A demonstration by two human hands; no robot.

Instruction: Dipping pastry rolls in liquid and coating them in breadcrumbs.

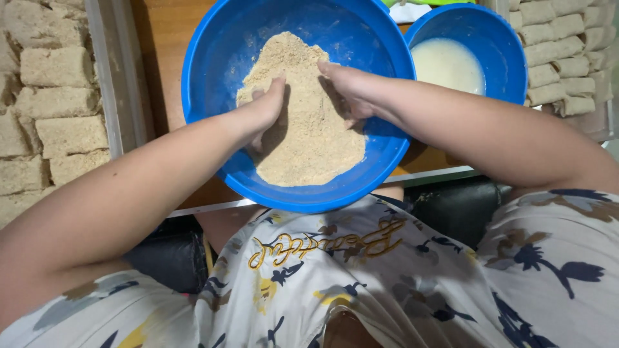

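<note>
Digging in the pile of tan crumbs (303, 122) inside the big round blue plastic bowl (213, 58) on the wooden counter (161, 38), the left hand (261, 116) and right hand (348, 90) press together, curled around something buried that I cannot see. Many crumb-coated rolls (58, 103) already fill the left tray. Plain pale rolls (554, 51) wait on the right, beside a smaller blue bowl of white batter (448, 64).

We wear a loose white garment printed with navy flowers and leaves, grey-brown blooms and yellow patches, with curling gold script across the front. Its short sleeves leave both forearms bare, and our left hand (261, 113) and right hand (351, 90) carry no gloves.
</note>
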